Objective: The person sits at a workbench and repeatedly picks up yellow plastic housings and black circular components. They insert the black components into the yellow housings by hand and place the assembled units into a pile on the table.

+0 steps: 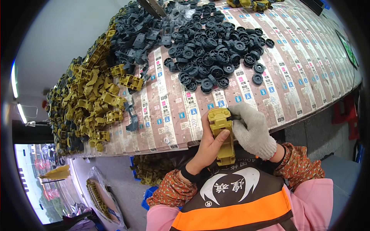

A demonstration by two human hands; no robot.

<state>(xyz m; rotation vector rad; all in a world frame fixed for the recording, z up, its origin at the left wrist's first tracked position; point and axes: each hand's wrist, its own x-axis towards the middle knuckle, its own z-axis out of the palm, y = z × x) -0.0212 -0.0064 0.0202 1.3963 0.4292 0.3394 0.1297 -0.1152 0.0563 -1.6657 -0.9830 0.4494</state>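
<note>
In my bare left hand [210, 148] is a yellow plastic toy truck body [221, 125], held upright in front of my apron with the thumb across its face. My right hand [252, 131], in a pale knitted glove, presses against the right side of the body. Its fingers are closed around a small dark part [230, 115], mostly hidden, that touches the body's edge; I cannot make out its kind. Beyond my hands lies a heap of dark toy wheels [216, 50]. Farther left is a large pile of yellow truck bodies [90, 96].
Dark grey plastic parts [135, 38] are heaped at the back left of the table [285, 77], which is covered in printed paper. One loose dark part [132, 117] lies near the yellow pile. Below the table edge stands a blue bin [135, 168] with yellow parts. A red stool [347, 115] is at the right.
</note>
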